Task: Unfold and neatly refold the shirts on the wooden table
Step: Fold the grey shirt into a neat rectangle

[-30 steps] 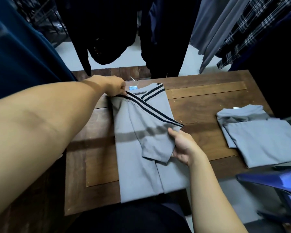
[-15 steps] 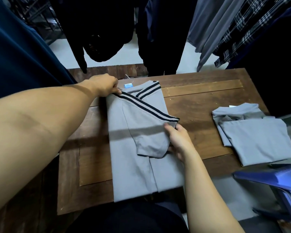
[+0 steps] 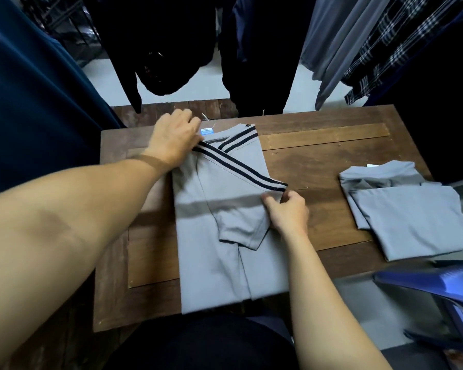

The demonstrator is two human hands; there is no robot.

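A grey shirt [image 3: 219,252] with black stripes along its sleeves lies lengthwise on the wooden table [image 3: 324,166], both sides folded in to the middle. My left hand [image 3: 175,138] presses flat on the shirt's far left shoulder by the collar and a blue label. My right hand [image 3: 288,212] pinches the striped end of the folded-over sleeve at the shirt's right edge. A second grey shirt [image 3: 409,209] lies folded on the table's right side.
Dark garments [image 3: 171,49] and a plaid shirt [image 3: 390,44] hang beyond the table's far edge. A dark blue cloth [image 3: 32,102] hangs at the left. A blue plastic chair [image 3: 436,287] stands at the near right corner.
My left hand has loosened from gripping the shoulder to lying flatter on it. My right hand slid from the sleeve's hem up to its striped end. The sleeve lies flatter.
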